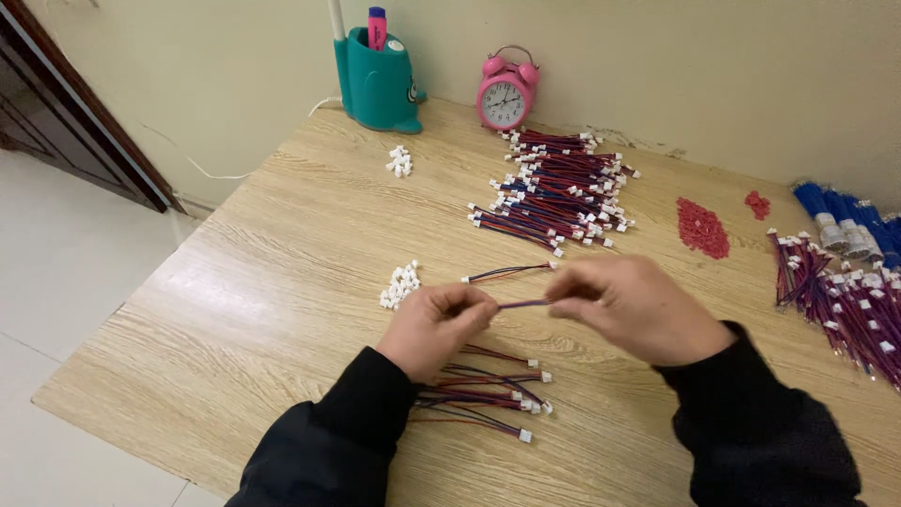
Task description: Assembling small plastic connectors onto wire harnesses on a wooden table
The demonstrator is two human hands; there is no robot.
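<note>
Left hand closed, fingertips pinched on one end of a short wire lead. Right hand closed likewise, pinched on the other end. Lead held taut between the two hands, just above the worktop, near the middle of its near half. Long axis close to level, running left to right, roughly parallel to the near edge; right end a shade higher in the view. Ends hidden inside the fingers: cannot tell whether a connector sits on either.

Just beyond the hands, a single lead with white plugs lying flat, also left to right. Directly under the left wrist, toward the near edge, a small loose bundle of leads, white plugs pointing right. Left of the hands, a small heap of white housings; a second, smaller heap toward the far left corner.

Large stack of plugged leads at the far edge, centre. Red heap of small parts right of it, with a smaller red cluster further right. Another mass of leads along the right edge, blue bundles behind it. Teal holder and pink alarm clock against the wall.

Judgement on progress: the far stack reads as finished and outweighs the near bundle, so well along, though the right-edge mass appears outstanding. Which pile is which not certain.
</note>
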